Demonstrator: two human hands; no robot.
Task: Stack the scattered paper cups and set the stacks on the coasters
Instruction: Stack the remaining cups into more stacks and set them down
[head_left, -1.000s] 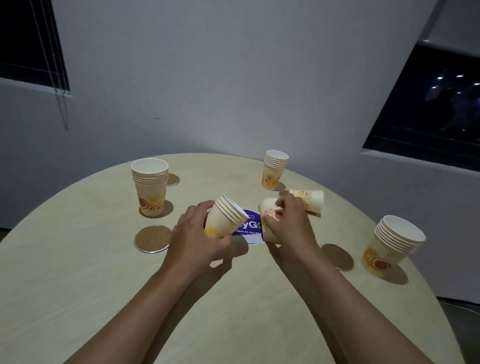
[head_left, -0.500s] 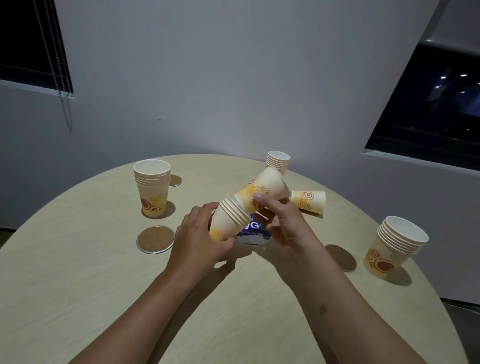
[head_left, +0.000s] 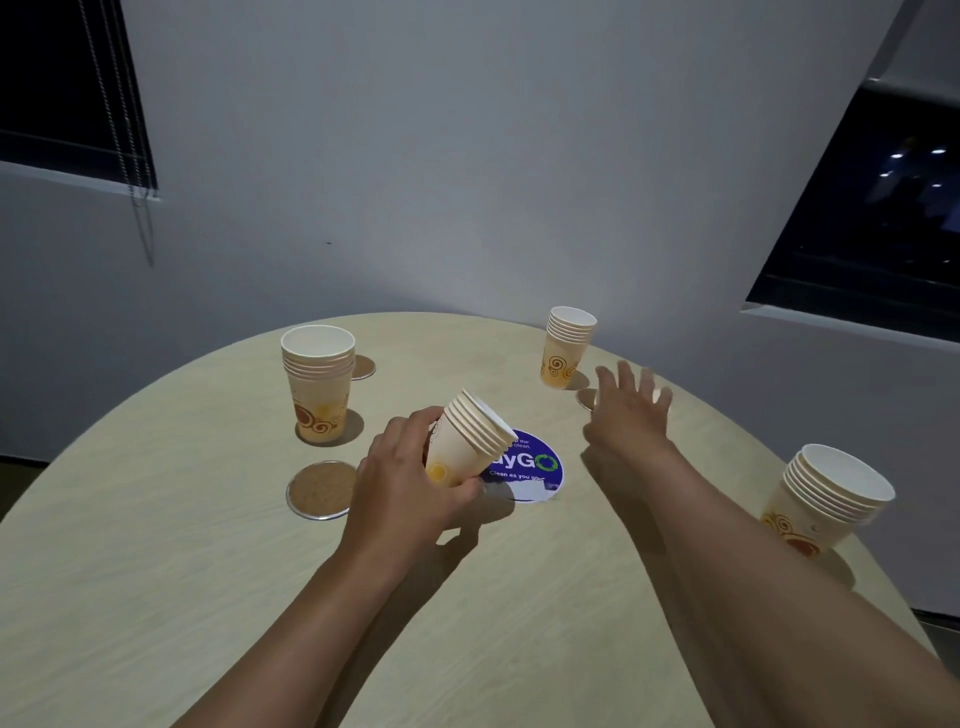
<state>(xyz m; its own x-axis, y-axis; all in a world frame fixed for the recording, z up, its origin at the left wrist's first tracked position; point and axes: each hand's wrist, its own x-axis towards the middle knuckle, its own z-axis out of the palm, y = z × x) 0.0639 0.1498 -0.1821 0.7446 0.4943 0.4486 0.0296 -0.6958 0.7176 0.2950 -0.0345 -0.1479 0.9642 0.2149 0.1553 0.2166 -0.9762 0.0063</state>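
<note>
Holding a nested stack of cups tilted with its mouth toward the right, the left hand has its fingers wrapped and pressed around the lower wall, thumb below near the base. That tilt looks chosen so another cup can slide straight in from the right side.

The right hand reaches out over the far side of the counter, its fingers spread and pinching nothing. A pale shape just beyond its fingertips may be a loose cup lying there, but the hand hides most of it, so I cannot say for certain.

Three upright stacks stand well apart: one at the back left on a coaster whose edge shows at its foot, one at the far side, and one at the right edge; whether those two sit on coasters is unclear. A bare coaster lies just beside the left hand, and seems the likely seat for the held stack. Another peeks out behind the back-left stack, and part of one shows beside the right hand. A round blue sticker sits beneath the held stack.
</note>
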